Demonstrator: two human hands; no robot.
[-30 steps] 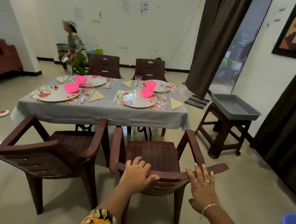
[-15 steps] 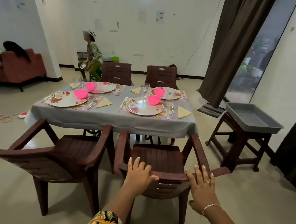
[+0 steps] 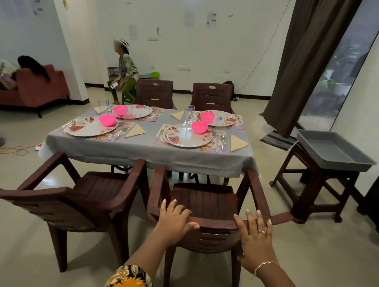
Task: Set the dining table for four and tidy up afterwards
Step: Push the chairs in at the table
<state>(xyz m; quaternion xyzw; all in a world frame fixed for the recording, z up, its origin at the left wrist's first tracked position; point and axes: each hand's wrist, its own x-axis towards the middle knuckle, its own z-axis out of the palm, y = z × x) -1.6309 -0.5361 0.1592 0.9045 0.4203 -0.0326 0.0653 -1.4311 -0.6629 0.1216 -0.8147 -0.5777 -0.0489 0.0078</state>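
Observation:
The dining table (image 3: 150, 153) wears a grey cloth and carries four floral plates, such as the near right plate (image 3: 186, 138), each with a pink bowl (image 3: 199, 127), cutlery, a folded napkin and a glass. A brown plastic chair (image 3: 203, 198) faces its near right side. My left hand (image 3: 173, 221) rests on the top rail of the chair's back, fingers laid over it, thumb along the near face. My right hand (image 3: 254, 239) lies on the same rail further right, fingers straight.
A second brown chair (image 3: 99, 190) stands to the left, angled, almost touching. Two more chairs (image 3: 154, 93) stand across the table. A grey tray (image 3: 332, 150) sits on a wooden stool (image 3: 314, 191) at right. One person (image 3: 124, 71) sits by the far wall, another on a sofa at left.
The view has lifted and shifted, showing more of the room and the sofa at left. Both hands stay on the chair's back rail; the chair sits about as close to the table.

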